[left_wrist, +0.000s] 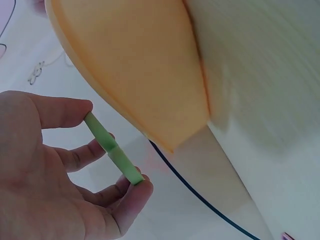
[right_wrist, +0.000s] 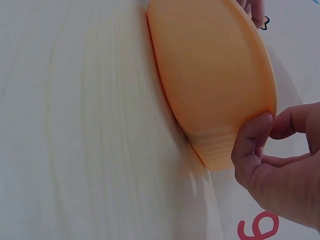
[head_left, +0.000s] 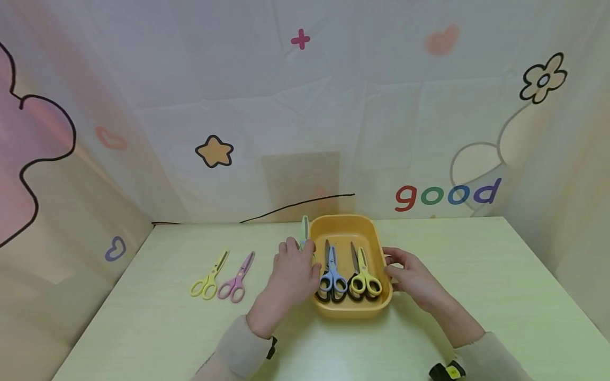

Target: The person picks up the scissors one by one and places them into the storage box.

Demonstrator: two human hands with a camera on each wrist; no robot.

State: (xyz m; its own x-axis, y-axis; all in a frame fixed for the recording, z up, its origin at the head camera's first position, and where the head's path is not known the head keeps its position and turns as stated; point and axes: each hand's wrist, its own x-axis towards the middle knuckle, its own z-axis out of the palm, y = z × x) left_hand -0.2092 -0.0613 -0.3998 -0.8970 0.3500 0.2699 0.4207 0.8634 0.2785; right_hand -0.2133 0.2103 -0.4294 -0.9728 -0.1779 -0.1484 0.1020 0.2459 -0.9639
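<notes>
My left hand (head_left: 293,270) pinches a pair of green scissors (head_left: 305,227) at the left side of a yellow-orange tray (head_left: 352,313), blades pointing away from me. In the left wrist view, thumb and fingers grip the green handle (left_wrist: 122,162) edge-on, just off the tray wall. At the tray's right side my right hand (head_left: 415,275) holds the rim between thumb and fingers. Inside the tray, blue scissors (head_left: 332,267) and yellow scissors (head_left: 363,271) lie on top of two black-handled scissors (head_left: 323,297).
Yellow scissors (head_left: 210,279) and pink scissors (head_left: 238,278) lie side by side on the pale wooden table (head_left: 157,328), left of the tray. Behind the table hangs a printed curtain (head_left: 267,121). Dark bands (head_left: 447,371) sit at the wrists.
</notes>
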